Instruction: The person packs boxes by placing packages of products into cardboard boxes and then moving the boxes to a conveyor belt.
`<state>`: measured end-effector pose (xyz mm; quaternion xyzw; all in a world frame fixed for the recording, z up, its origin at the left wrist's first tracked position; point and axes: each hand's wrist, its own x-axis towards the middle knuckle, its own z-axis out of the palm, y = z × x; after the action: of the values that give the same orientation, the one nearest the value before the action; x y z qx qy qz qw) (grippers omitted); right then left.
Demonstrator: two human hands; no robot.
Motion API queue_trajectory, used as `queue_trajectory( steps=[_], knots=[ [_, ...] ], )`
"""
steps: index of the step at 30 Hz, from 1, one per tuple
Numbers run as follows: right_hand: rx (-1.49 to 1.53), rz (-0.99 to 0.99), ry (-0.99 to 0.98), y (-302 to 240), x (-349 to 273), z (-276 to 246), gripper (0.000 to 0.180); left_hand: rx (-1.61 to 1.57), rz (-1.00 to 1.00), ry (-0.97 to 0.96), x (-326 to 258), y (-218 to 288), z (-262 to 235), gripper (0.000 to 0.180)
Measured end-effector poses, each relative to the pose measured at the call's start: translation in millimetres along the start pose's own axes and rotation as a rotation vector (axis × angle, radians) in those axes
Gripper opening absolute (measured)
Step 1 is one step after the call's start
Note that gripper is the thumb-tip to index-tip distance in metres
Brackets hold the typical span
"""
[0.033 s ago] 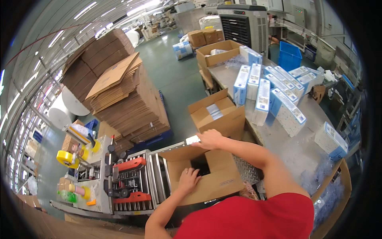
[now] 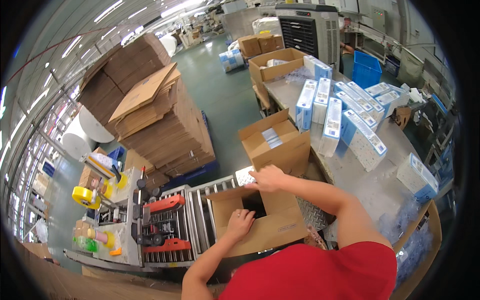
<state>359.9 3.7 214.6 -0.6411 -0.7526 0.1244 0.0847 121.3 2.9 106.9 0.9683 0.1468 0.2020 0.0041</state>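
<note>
An open brown cardboard box (image 2: 265, 231) stands in front of me at the end of a roller conveyor, its flaps up and its inside dark. My left hand (image 2: 241, 222) rests over the edge of the near flap, fingers bent into the opening. At the far side, my right hand (image 2: 269, 178) has its fingers curled at the top of the far flap (image 2: 230, 198); the fingertips are partly hidden. Just beyond that hand lies a bright patterned metal plate (image 2: 245, 176). A second open box (image 2: 282, 145), with pale packs inside, stands behind it.
To the left is a tape-sealing machine (image 2: 165, 222) with red guides and yellow tape rolls (image 2: 86, 198). Flattened cartons (image 2: 165, 125) are stacked beyond. On the right, a metal table (image 2: 357, 175) carries several blue-and-white packs (image 2: 357, 132). A box of clear plastic wrap (image 2: 415, 250) stands near right.
More of the bright metal plate shows beside my right hand, and the far flap sits slightly lower and nearer. My left hand stays on the near flap. The whole view has shifted slightly.
</note>
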Motion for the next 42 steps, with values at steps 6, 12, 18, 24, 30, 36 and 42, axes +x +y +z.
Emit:
queue_trajectory(
  steps=[6,12,18,24,30,36,42],
  knots=[
    [-0.130,0.011,0.286,32,-94,117,0.064,-0.077,0.019,0.463,19,-2,-25,0.027],
    [0.143,0.808,0.462,149,-153,112,0.062,-0.827,-1.257,0.342,-102,-82,137,0.035],
    [0.480,1.054,0.408,219,-195,124,0.068,-1.497,-1.640,-0.298,-154,-9,205,0.079],
    [1.489,0.864,0.424,201,-192,146,0.069,-1.636,-1.064,0.193,-105,-51,-57,0.043],
    [1.681,0.976,0.065,158,-193,106,0.087,-1.376,-0.780,0.012,22,39,-148,0.049],
    [0.775,0.567,0.279,71,-148,79,0.092,0.087,-0.498,-0.120,50,45,-76,0.079],
    [0.317,0.661,0.040,34,-99,90,0.067,0.089,-0.863,-0.158,-91,-53,-16,0.076]
  ],
)
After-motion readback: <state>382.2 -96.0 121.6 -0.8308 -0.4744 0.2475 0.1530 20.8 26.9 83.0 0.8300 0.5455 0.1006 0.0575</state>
